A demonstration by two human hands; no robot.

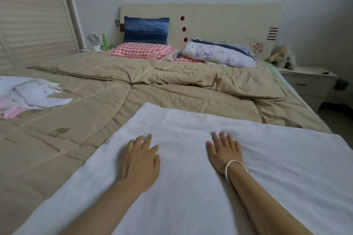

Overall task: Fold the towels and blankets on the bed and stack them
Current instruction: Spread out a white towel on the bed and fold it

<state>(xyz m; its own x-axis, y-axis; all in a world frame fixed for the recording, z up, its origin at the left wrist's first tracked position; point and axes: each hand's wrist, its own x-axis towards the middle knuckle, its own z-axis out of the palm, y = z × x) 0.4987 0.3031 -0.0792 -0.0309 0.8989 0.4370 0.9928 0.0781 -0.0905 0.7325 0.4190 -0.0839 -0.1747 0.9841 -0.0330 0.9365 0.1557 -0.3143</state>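
Observation:
A large white towel lies spread flat on the tan quilt at the near side of the bed. My left hand rests palm down on it, fingers straight, left of the middle. My right hand, with a silver bangle on the wrist, lies flat on the towel a little to the right. Neither hand grips the cloth. A crumpled heap of white and pink cloths sits at the left edge of the bed.
At the headboard lie a blue pillow, a red checked pillow and a rolled floral blanket. A white nightstand stands right of the bed. A wardrobe fills the left side.

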